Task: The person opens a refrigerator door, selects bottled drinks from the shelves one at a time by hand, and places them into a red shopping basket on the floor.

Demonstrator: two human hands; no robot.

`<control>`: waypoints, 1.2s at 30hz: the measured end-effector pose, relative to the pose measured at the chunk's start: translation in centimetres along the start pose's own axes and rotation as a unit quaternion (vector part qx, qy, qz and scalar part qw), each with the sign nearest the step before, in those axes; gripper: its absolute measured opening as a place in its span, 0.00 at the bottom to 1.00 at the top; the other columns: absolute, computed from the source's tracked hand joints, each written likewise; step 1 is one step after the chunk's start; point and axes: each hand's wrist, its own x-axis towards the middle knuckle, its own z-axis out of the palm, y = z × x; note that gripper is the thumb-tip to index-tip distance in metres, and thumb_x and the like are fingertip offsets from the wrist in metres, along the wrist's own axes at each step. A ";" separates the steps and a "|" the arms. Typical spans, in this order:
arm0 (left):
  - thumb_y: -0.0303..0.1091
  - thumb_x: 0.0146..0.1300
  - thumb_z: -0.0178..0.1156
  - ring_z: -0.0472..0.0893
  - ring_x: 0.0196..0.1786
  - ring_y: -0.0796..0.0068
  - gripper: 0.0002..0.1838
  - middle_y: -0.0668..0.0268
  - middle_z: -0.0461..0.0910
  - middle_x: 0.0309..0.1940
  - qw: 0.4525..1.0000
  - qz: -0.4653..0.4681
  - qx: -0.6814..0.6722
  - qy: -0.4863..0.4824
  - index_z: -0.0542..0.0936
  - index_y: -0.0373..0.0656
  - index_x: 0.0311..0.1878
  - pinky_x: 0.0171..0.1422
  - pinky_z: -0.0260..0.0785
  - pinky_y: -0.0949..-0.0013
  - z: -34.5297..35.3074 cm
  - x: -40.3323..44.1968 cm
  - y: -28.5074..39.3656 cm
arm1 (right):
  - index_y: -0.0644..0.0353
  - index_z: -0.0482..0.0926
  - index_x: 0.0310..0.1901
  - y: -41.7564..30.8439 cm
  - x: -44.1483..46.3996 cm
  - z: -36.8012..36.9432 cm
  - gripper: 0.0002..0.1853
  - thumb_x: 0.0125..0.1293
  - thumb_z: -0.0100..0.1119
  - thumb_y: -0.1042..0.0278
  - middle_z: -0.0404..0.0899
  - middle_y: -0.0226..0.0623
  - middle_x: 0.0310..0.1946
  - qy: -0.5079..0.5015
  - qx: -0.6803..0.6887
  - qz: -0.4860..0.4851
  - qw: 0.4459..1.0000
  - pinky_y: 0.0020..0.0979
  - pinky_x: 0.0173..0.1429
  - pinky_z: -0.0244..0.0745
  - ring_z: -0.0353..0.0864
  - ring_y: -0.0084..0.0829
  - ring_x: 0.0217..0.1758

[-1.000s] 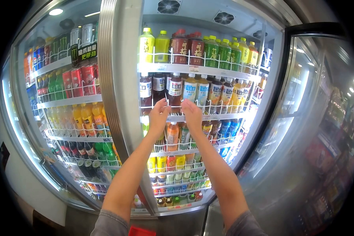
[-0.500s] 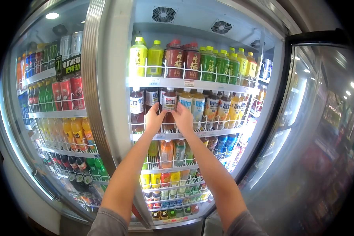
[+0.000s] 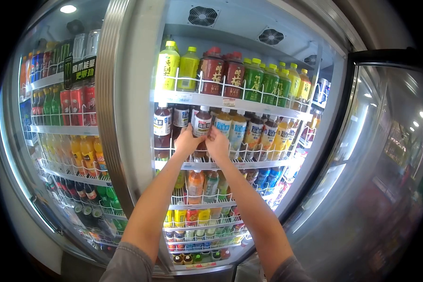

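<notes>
A dark tea bottle with a white cap and white label [image 3: 202, 123] stands on the second shelf, between both hands. My left hand [image 3: 187, 142] is at its left side, fingers curled round it and thumb across the front. On its right side, my right hand [image 3: 217, 142] has its fingers bent against the bottle. Another dark bottle [image 3: 181, 116] stands just left, and a blue-labelled bottle [image 3: 223, 123] just right. The white wire rail runs in front of the row, partly hidden by the hands.
Green and dark red bottles [image 3: 212, 70] fill the shelf above. Below the hands is a white shelf edge [image 3: 249, 164], with an orange bottle [image 3: 195, 187] under it. A metal door frame [image 3: 115, 94] rises at left; the open glass door [image 3: 333, 155] stands at right.
From hovering apart before the second shelf, my hands have come together round the dark tea bottle. Since the middle frame the fingers have closed in more. The camera view has shifted.
</notes>
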 end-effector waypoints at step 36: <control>0.40 0.56 0.73 0.77 0.59 0.64 0.33 0.58 0.74 0.53 0.943 0.131 -0.306 -0.024 0.75 0.36 0.63 0.61 0.74 0.65 -8.8 -16.2 5.3 | 0.65 0.51 0.77 -11.4 -14.1 -6.7 0.39 0.69 0.61 0.74 0.65 0.46 0.71 -0.115 0.287 -0.001 0.951 0.32 0.73 0.63 0.67 0.32 0.71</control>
